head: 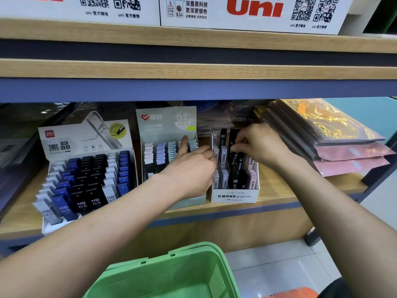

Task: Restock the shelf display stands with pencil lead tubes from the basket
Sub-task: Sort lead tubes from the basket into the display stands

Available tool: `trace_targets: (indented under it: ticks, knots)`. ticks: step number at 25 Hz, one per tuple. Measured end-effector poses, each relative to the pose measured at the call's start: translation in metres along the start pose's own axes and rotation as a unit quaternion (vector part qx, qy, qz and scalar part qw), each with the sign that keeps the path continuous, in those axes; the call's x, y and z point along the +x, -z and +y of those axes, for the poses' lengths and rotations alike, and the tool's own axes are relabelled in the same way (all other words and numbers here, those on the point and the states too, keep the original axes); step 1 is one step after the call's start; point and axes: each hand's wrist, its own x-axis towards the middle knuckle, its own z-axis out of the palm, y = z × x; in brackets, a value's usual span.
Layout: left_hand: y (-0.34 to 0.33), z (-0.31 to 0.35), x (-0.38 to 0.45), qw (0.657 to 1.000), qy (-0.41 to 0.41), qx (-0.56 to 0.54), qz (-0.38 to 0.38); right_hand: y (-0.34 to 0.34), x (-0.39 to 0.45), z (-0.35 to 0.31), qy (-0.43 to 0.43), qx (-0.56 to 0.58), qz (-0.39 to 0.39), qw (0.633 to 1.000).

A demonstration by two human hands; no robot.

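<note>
Nearest: green basket point(171, 274) at bottom centre, slotted walls visible, contents not visible. Above it, two bare forearms reaching up to the wooden shelf point(277, 186). On shelf front, three stands in a row: left stand point(86, 179) with rows of white, blue and black tubes marked HB 0.5; middle stand point(167, 134) marked 0.7, with pastel-capped tubes in columns; MONO stand point(235, 195) at right, white, divided into compartments with grey, black and pink tubes point(223, 155) standing upright. Left hand point(191, 166) between middle stand and MONO stand, thumb raised and straight over the middle stand, fingers curled against the left wall of the MONO stand; whether holding the wall or merely pressing it, cannot tell. Right hand point(257, 143) over rear of MONO stand, fingertips pinched on the top of a black tube point(233, 157) standing in a rear compartment. Both hands close together, nearly touching across the stand. Further right on shelf: stack of flat wrapped packets point(335, 134), dark, gold-patterned and pink. Farthest, above: upper shelf edge with white uni boxes point(247, 11) carrying QR codes.
</note>
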Motion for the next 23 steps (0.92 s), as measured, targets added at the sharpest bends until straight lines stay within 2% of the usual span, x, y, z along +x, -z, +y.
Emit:
trace_targets:
  ticks: [8,15,19,23]
  knots:
    - [0.000,0.000,0.000,1.000,0.002,-0.004,-0.004,-0.006,-0.005,-0.009,0.038,-0.044,0.025,0.998]
    - [0.001,-0.001,0.000,1.000,0.003,-0.005,-0.005,0.004,-0.005,-0.001,0.002,-0.043,0.050,0.998]
    - [0.001,-0.001,-0.001,1.000,0.005,-0.008,-0.008,0.006,-0.005,-0.001,0.000,-0.047,0.020,0.999]
    - [0.002,0.000,-0.002,1.000,0.004,-0.009,-0.007,-0.001,-0.005,-0.003,0.004,-0.110,0.010,0.994]
